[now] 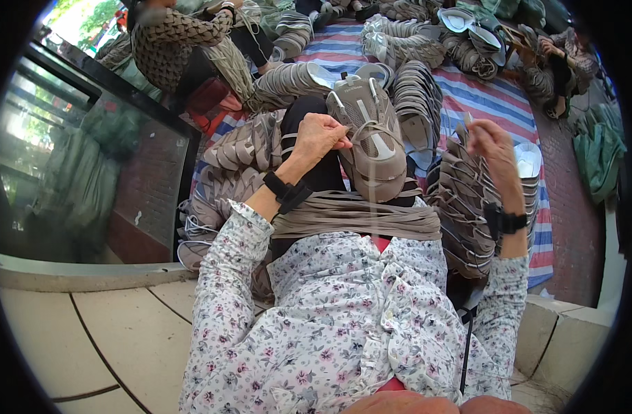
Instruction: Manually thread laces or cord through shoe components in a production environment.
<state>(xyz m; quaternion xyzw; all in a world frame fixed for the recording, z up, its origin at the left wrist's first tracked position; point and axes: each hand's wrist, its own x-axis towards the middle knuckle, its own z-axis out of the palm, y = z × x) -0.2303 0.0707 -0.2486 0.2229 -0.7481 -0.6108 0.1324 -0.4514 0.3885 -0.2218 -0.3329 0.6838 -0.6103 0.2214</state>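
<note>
A taupe sneaker (368,141) with mesh panels and pale trim rests on my lap, its rounded toe toward me. Beside its left edge, my left hand (319,140) pinches a shoelace close to the lacing. My right hand (494,148) is raised well to the right of the sneaker, fingertips pinched together and slightly blurred. What they hold, if anything, is too small to make out. Across my lap, below the toe, lies a thick bundle of flat taupe shoelaces (357,214). Black bands circle both of my wrists.
Rows of nested shoes (243,145) stand to the left, with another stack (468,207) under my right forearm. Striped sheeting (495,114) covers the ground ahead. A glass door (88,152) borders the left. Other people (181,41) sit farther off among shoes.
</note>
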